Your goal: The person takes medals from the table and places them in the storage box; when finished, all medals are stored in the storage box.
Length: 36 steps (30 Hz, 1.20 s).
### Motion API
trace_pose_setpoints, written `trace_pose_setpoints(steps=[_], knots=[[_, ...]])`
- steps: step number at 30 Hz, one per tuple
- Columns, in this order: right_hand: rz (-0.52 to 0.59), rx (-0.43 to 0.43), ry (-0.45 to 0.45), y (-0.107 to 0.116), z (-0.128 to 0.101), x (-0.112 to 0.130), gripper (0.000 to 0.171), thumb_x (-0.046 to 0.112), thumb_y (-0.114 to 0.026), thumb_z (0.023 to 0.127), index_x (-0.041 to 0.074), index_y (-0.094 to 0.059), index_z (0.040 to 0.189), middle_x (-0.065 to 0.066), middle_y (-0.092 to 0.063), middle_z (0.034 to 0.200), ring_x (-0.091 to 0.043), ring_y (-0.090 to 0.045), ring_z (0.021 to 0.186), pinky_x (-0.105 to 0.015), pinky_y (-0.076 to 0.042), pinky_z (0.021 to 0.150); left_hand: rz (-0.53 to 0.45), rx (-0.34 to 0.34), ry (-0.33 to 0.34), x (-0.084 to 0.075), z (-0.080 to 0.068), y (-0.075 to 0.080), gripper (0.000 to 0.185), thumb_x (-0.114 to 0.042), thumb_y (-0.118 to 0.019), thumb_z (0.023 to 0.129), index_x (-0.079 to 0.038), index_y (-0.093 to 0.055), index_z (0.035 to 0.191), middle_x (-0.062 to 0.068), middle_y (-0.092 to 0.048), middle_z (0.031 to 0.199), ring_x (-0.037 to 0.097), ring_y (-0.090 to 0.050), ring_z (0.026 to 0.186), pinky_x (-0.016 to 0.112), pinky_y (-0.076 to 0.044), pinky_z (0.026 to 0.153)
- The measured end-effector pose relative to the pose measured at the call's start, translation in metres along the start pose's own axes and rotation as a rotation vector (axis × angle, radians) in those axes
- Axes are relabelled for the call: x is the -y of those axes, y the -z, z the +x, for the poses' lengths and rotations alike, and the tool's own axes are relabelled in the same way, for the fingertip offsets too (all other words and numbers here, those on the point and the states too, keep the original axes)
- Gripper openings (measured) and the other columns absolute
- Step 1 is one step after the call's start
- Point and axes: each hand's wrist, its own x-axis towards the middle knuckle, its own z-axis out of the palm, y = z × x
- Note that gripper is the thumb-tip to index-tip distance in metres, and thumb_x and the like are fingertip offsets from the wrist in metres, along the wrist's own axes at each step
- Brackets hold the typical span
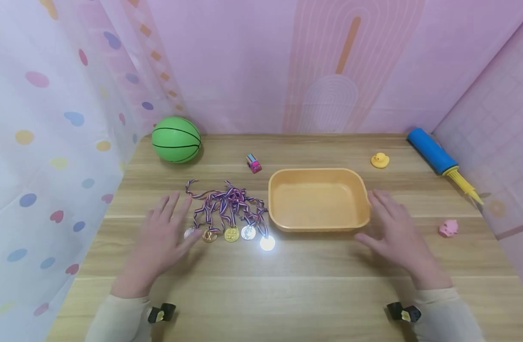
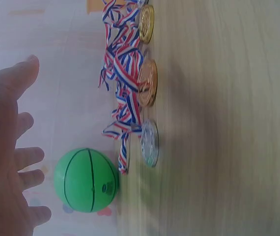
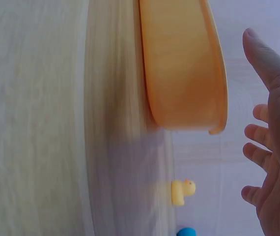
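Note:
My left hand (image 1: 162,242) hovers at the left end of a row of medals, fingers spread and holding nothing. Its thumb overlaps the leftmost silver medal (image 2: 150,142) in the head view. Beside that lie a bronze medal (image 1: 209,234), a gold medal (image 1: 232,233) and more medals, their striped ribbons (image 1: 233,197) tangled behind them. At the right end of an orange plastic basin (image 1: 319,229), my right hand (image 1: 398,237) is held with fingers extended, nothing in its grasp. Its fingertips are right by the basin's rim in the head view.
A green ball (image 1: 176,139) sits at the back left, and a small pink-and-blue object (image 1: 254,163) lies behind the ribbons. Toward the right are a yellow rubber duck (image 1: 380,160), a blue hand pump (image 1: 432,151) and a pink pig toy (image 1: 448,228). Curtains border the wooden table (image 1: 278,294).

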Motion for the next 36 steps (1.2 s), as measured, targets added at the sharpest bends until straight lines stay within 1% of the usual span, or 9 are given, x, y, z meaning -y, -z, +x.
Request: trace_pose_setpoints(steps=[4, 10, 16, 19, 23, 27, 31, 34, 36], knots=[[0.014, -0.011, 0.027, -0.003, 0.003, 0.007, 0.099, 0.044, -0.083, 0.071, 0.005, -0.034, 0.148, -0.019, -0.035, 0.150, -0.039, -0.031, 0.136, -0.054, -0.026, 0.109, -0.005, -0.003, -0.008, -0.005, 0.004, -0.003, 0.083, -0.051, -0.061, 0.088, -0.012, -0.025, 0.152, 0.021, -0.021, 0.155, 0.044, -0.021, 0.139, 0.069, -0.025, 0.102], [0.016, -0.018, 0.077, -0.009, 0.009, 0.017, 0.099, 0.043, -0.083, 0.071, 0.007, -0.034, 0.148, -0.018, -0.038, 0.148, -0.037, -0.033, 0.135, -0.051, -0.027, 0.110, -0.012, 0.016, -0.035, -0.016, 0.011, -0.008, 0.083, -0.058, -0.057, 0.088, -0.015, -0.026, 0.152, 0.019, -0.023, 0.155, 0.042, -0.019, 0.141, 0.067, -0.025, 0.104], [0.031, 0.018, 0.079, -0.012, 0.014, 0.025, 0.093, 0.046, -0.080, 0.074, 0.010, -0.036, 0.147, -0.013, -0.037, 0.149, -0.034, -0.033, 0.136, -0.054, -0.029, 0.107, -0.046, 0.017, -0.095, -0.036, 0.022, -0.013, 0.082, -0.059, -0.054, 0.090, -0.014, -0.025, 0.152, 0.018, -0.024, 0.155, 0.040, -0.018, 0.142, 0.061, -0.022, 0.109], [0.058, 0.014, 0.066, -0.014, 0.017, 0.025, 0.084, 0.041, -0.079, 0.077, 0.008, -0.041, 0.144, -0.014, -0.039, 0.148, -0.035, -0.034, 0.135, -0.055, -0.030, 0.106, -0.080, 0.020, -0.114, -0.048, 0.027, -0.014, 0.081, -0.057, -0.054, 0.091, -0.015, -0.024, 0.153, 0.016, -0.023, 0.156, 0.039, -0.019, 0.142, 0.059, -0.021, 0.110], [0.112, -0.001, -0.018, -0.017, 0.019, 0.020, 0.068, 0.034, -0.074, 0.085, 0.003, -0.046, 0.139, -0.016, -0.041, 0.145, -0.037, -0.036, 0.132, -0.057, -0.032, 0.104, -0.141, 0.020, -0.120, -0.067, 0.031, -0.016, 0.077, -0.051, -0.055, 0.092, -0.013, -0.025, 0.152, 0.018, -0.028, 0.153, 0.040, -0.025, 0.139, 0.056, -0.022, 0.111], [0.181, -0.035, -0.117, -0.018, 0.020, 0.009, 0.054, 0.030, -0.067, 0.091, 0.002, -0.051, 0.134, -0.018, -0.043, 0.142, -0.037, -0.037, 0.130, -0.058, -0.032, 0.103, -0.228, 0.022, -0.108, -0.087, 0.033, -0.024, 0.069, -0.045, -0.057, 0.093, -0.008, -0.036, 0.147, 0.020, -0.041, 0.143, 0.038, -0.037, 0.132, 0.053, -0.030, 0.108], [0.244, -0.065, -0.192, -0.022, 0.022, -0.003, 0.046, 0.026, -0.064, 0.094, 0.002, -0.054, 0.131, -0.019, -0.044, 0.139, -0.038, -0.038, 0.128, -0.059, -0.031, 0.102, -0.312, 0.078, -0.050, -0.106, 0.031, -0.032, 0.057, -0.037, -0.060, 0.093, -0.007, -0.047, 0.140, 0.020, -0.050, 0.135, 0.038, -0.046, 0.125, 0.054, -0.037, 0.103], [0.311, -0.072, -0.260, -0.024, 0.023, -0.010, 0.040, 0.025, -0.061, 0.095, 0.003, -0.057, 0.128, -0.019, -0.045, 0.138, -0.038, -0.042, 0.123, -0.059, -0.038, 0.098, -0.343, 0.127, -0.026, -0.118, 0.032, -0.040, 0.049, -0.034, -0.061, 0.093, -0.008, -0.054, 0.134, 0.018, -0.056, 0.130, 0.036, -0.052, 0.119, 0.052, -0.041, 0.100], [0.358, -0.086, -0.303, -0.027, 0.025, -0.013, 0.038, 0.024, -0.059, 0.096, 0.003, -0.058, 0.127, -0.017, -0.046, 0.136, -0.034, -0.048, 0.116, -0.053, -0.045, 0.093, -0.362, 0.156, -0.020, -0.125, 0.033, -0.044, 0.046, -0.035, -0.061, 0.092, -0.008, -0.057, 0.130, 0.017, -0.058, 0.127, 0.034, -0.055, 0.116, 0.050, -0.044, 0.097]])
